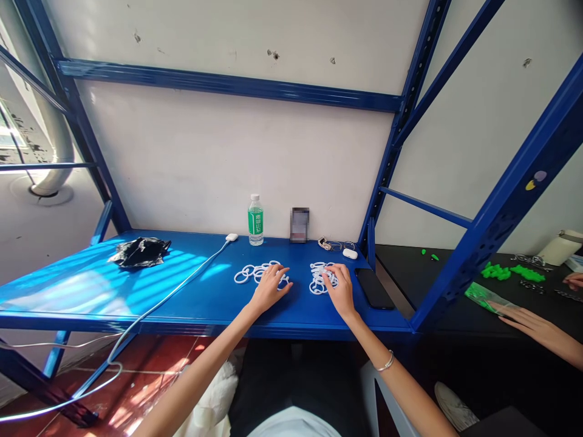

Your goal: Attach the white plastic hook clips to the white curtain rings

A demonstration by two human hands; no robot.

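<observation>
Two piles of white plastic rings lie on the blue tabletop in front of me. My left hand (272,286) rests over the right side of the left pile (246,274), its fingers spread and the thumb apart. At the right pile (317,282), my right hand (340,286) reaches over the near right side with fingers and thumb apart. Both hands touch or hover just above the rings; I cannot tell which. The fingers partly cover each pile. A bracelet (386,362) circles my right wrist.
Behind the rings stand a water bottle (255,221) and an upright phone (299,226). Glasses (339,246), a white earbud case (350,254) and a black phone (374,288) lie right. A crumpled black bag (139,252) and white cable (182,284) lie left. Another person's hand (523,318) is at the neighbouring table.
</observation>
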